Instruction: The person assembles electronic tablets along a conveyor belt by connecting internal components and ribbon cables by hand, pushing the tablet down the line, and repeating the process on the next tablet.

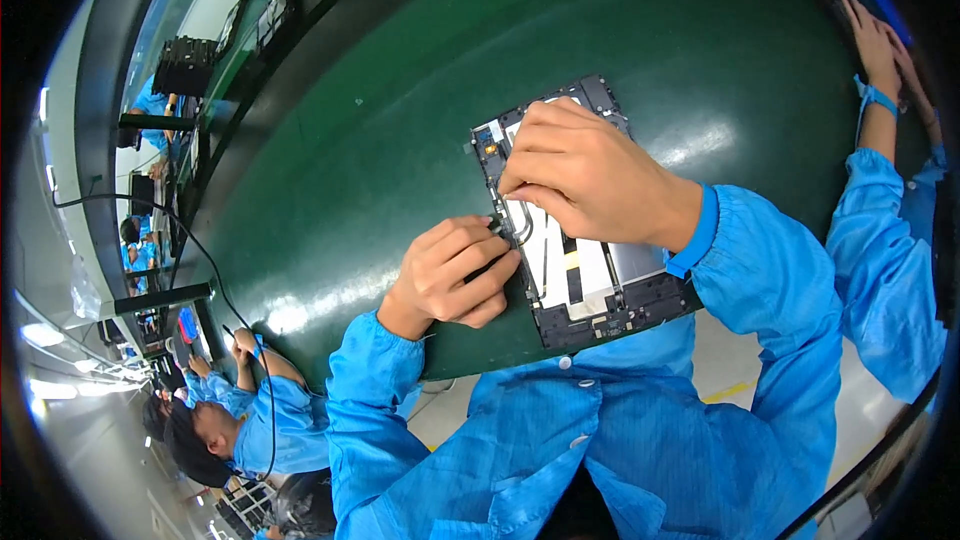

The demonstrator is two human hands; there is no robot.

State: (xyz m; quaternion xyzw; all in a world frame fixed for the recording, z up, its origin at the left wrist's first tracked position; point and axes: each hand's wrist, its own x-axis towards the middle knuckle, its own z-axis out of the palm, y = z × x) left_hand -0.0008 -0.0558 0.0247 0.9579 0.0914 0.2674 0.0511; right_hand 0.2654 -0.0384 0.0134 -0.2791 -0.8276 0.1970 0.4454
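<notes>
An opened tablet [655,308] lies on the bench in front of me, its inside facing up. White battery cells, dark circuit boards and a strip of yellow tape show in it. My right hand [590,170] reaches over its upper part, thumb and forefinger pinched at the left edge; what sits between them is too small to make out. Just below those fingertips a thin dark cable [527,227] curves over the battery. Beside the same edge, my left hand [452,270] is closed with fingers curled, a small dark bit at its fingertips that I cannot identify.
The green bench top [400,120] spreads around the tablet. At the far right, a co-worker's hands [875,45] are at another device. Along the left runs a dark rail with more devices and a black stack [187,65]. A black cable [215,265] hangs at left, near seated co-workers.
</notes>
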